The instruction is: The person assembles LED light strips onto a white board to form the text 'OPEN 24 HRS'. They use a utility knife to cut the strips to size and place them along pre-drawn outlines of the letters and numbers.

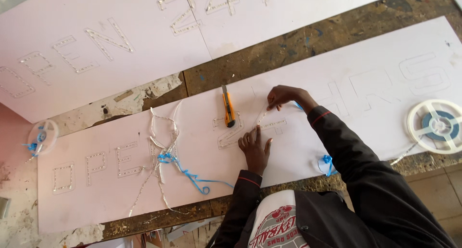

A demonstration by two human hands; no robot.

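My left hand (255, 148) lies flat, fingers spread, on a long white board (298, 151), pressing beside a cut-out shape lined with tiny lights. Farther up, my right hand (284, 96) pinches a thin clear light strip (262, 115) that runs down into that shape. An orange utility knife (229, 108) lies on the board just left of both hands. Other cut-out shapes on the left part of the board hold rows of lights; those on the right are bare outlines.
Loose light strips (161, 147) and a blue peeled ribbon (192, 176) lie tangled left of my hands. A large white reel (438, 125) sits at the right edge, a small reel (42, 136) at the left. A second lettered board (96, 45) lies beyond, on the worn wooden table (288, 48).
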